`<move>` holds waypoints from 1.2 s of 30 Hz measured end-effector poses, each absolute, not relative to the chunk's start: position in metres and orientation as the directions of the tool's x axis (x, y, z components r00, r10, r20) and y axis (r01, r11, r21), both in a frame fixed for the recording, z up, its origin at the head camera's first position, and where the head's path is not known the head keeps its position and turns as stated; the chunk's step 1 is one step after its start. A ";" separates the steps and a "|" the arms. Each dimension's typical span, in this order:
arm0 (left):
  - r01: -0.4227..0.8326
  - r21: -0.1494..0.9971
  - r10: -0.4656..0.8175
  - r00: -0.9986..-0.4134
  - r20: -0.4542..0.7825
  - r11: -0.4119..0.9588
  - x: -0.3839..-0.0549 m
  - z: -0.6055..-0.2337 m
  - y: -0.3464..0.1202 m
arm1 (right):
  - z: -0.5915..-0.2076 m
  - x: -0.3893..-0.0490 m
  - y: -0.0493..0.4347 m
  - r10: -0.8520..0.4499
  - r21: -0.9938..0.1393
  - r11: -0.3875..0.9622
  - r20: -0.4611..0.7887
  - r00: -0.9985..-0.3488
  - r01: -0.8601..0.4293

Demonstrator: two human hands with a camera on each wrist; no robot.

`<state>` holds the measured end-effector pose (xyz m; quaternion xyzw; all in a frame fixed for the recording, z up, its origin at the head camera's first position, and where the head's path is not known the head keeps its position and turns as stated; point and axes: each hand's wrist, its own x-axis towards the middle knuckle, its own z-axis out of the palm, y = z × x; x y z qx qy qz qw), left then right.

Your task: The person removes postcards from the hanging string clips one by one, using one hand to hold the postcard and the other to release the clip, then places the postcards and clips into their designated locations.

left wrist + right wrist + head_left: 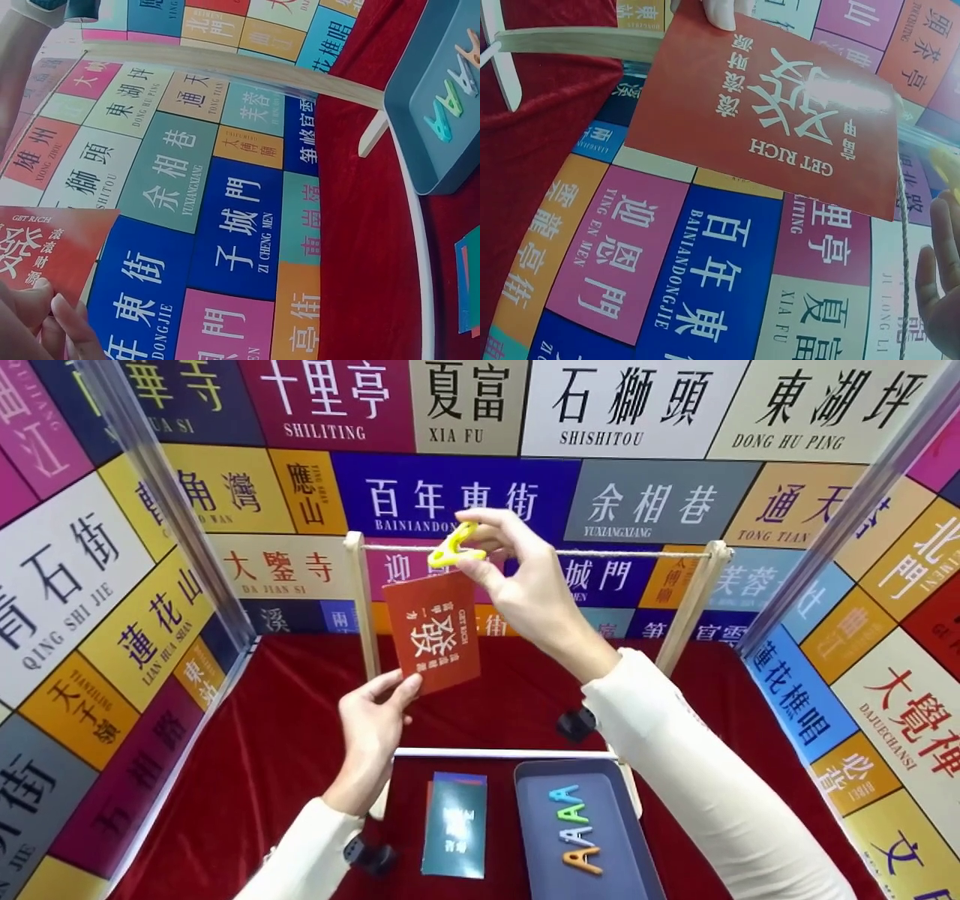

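My left hand pinches the lower left corner of a red card printed with white characters and "GET RICH". The card stands upright in front of the rope strung between two wooden posts. Above its top edge, my right hand pinches a yellow clothespin by its handles, right at the rope. In the left wrist view the card is cut off by the frame's edge. The right wrist view shows the card's face large, with a bit of the yellow clothespin at the right edge.
On the red velvet cloth lies a stack of cards, a dark green one on top. Beside it a grey-blue tray holds several clothespins in a column, including an orange one. Wooden posts carry the rope; printed panels surround the table.
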<state>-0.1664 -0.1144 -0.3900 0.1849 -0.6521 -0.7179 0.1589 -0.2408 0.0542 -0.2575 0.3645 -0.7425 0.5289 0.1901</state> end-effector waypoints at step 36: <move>-0.038 0.997 -0.417 -0.907 -0.063 -0.070 -0.119 -0.394 -0.114 | -0.293 -0.186 0.088 -0.304 -0.648 0.175 0.681 -0.666 -0.741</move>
